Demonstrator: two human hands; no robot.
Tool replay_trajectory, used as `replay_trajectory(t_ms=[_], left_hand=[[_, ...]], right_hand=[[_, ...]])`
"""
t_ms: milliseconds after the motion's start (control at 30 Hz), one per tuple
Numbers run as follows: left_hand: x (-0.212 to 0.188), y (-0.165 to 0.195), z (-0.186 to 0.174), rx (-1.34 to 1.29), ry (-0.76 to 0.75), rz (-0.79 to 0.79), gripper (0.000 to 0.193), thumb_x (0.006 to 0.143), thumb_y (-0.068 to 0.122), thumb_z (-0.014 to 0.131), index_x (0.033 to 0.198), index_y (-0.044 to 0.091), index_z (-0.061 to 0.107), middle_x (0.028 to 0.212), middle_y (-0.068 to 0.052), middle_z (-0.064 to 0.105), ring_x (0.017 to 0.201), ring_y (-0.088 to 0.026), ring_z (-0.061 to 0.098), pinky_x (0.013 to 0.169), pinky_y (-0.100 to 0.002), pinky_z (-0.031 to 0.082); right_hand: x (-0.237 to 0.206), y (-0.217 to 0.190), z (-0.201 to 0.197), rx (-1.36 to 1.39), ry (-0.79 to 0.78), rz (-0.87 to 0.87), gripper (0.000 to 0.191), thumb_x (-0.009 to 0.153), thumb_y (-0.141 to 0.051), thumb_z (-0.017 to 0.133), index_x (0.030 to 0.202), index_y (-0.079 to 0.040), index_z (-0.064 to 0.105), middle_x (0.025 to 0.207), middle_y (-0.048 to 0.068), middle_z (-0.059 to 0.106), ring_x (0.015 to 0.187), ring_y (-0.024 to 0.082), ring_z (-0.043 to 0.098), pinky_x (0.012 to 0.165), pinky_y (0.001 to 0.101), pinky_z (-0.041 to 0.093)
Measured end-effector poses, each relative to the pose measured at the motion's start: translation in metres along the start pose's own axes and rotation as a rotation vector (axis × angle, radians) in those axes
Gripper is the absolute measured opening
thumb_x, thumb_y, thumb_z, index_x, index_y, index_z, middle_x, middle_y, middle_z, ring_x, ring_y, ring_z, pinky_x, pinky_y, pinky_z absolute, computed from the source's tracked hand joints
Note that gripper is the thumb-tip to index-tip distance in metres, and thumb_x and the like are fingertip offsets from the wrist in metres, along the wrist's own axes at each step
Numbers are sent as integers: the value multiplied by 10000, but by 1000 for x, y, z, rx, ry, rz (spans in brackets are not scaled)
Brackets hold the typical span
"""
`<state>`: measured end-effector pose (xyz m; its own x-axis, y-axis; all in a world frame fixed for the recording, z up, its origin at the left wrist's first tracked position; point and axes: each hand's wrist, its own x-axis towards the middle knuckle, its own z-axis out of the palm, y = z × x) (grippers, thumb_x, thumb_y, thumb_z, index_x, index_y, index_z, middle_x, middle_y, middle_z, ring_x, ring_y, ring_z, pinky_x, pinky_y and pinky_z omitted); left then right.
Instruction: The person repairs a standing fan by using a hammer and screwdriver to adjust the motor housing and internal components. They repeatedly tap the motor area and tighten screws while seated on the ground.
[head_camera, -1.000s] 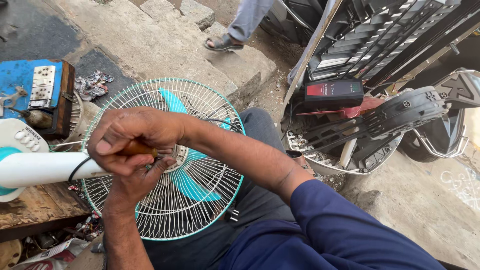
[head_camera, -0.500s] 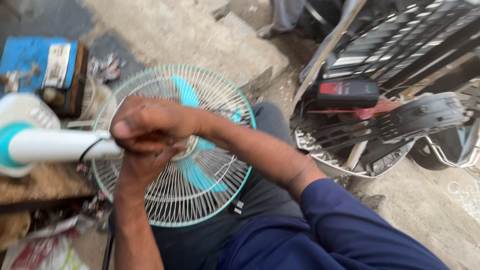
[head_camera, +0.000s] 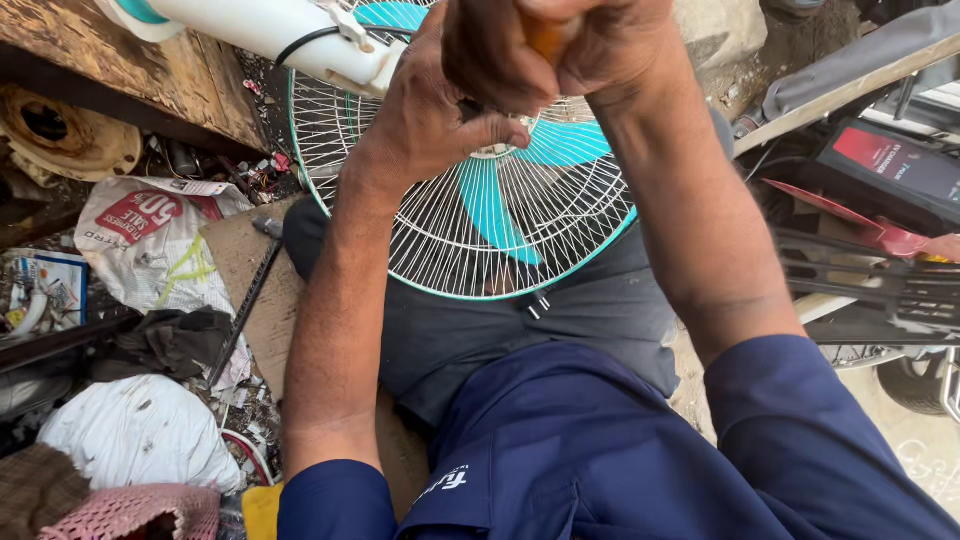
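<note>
A pedestal fan with a white wire guard (head_camera: 500, 230), teal rim and teal blades lies across my lap. Its white stand tube (head_camera: 260, 25) runs off to the upper left, with a black cable along it. My left hand (head_camera: 425, 110) is curled around the fan's neck at the centre of the guard. Just above it, at the top edge of the view, my right hand (head_camera: 590, 50) is closed in a fist around an orange tool handle (head_camera: 548, 38). The tool's tip is hidden behind my hands.
A worn wooden bench (head_camera: 130, 70) sits at upper left, with a rusty round part (head_camera: 60, 135) under it. Printed sacks (head_camera: 150, 225), a white bag (head_camera: 140, 430) and cardboard (head_camera: 255, 290) litter the left floor. On the right are a black box with a red label (head_camera: 890, 165) and black grilles (head_camera: 870, 285).
The view has tilted down and closer, so both hands now sit at the top edge and the fan looks larger. My hands stay at the fan's hub with the tool.
</note>
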<state>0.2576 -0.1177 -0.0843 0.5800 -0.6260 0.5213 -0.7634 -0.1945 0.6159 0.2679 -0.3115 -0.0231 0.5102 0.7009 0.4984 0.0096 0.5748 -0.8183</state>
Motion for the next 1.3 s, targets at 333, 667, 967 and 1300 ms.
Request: replay_trajectory(t_ms=[333, 667, 967, 1300], left_hand=[[1, -3, 1, 43, 54, 129, 395, 908, 451, 860, 956, 80, 731, 1172, -140, 690, 1318, -373, 536, 1130, -543, 432], [8, 17, -5, -41, 72, 36, 293, 890, 170, 835, 1145, 73, 728, 1256, -172, 678, 1253, -397, 569, 1080, -496, 452], [1, 22, 0, 22, 24, -149, 401, 863, 259, 824, 1156, 37, 664, 1162, -138, 685, 1090, -320, 667, 929, -451, 521], [12, 30, -1, 41, 56, -67, 325, 866, 353, 803, 1066, 100, 760, 988, -125, 692, 983, -290, 663, 862, -409, 552]], right_hand=[[0, 0, 27, -402, 353, -79, 495, 1146, -453, 477, 952, -5, 562, 731, 85, 595, 635, 150, 591, 593, 283, 493], [1, 0, 31, -861, 505, -249, 421, 1150, -360, 437, 1153, 29, 597, 999, 94, 638, 921, 135, 647, 850, 275, 549], [21, -21, 28, -54, 79, -106, 537, 1081, -453, 520, 743, -35, 530, 624, 7, 514, 553, 92, 462, 540, 256, 390], [14, -21, 59, -548, 688, -162, 475, 1059, -362, 434, 724, -38, 526, 672, 40, 491, 648, 152, 466, 632, 318, 423]])
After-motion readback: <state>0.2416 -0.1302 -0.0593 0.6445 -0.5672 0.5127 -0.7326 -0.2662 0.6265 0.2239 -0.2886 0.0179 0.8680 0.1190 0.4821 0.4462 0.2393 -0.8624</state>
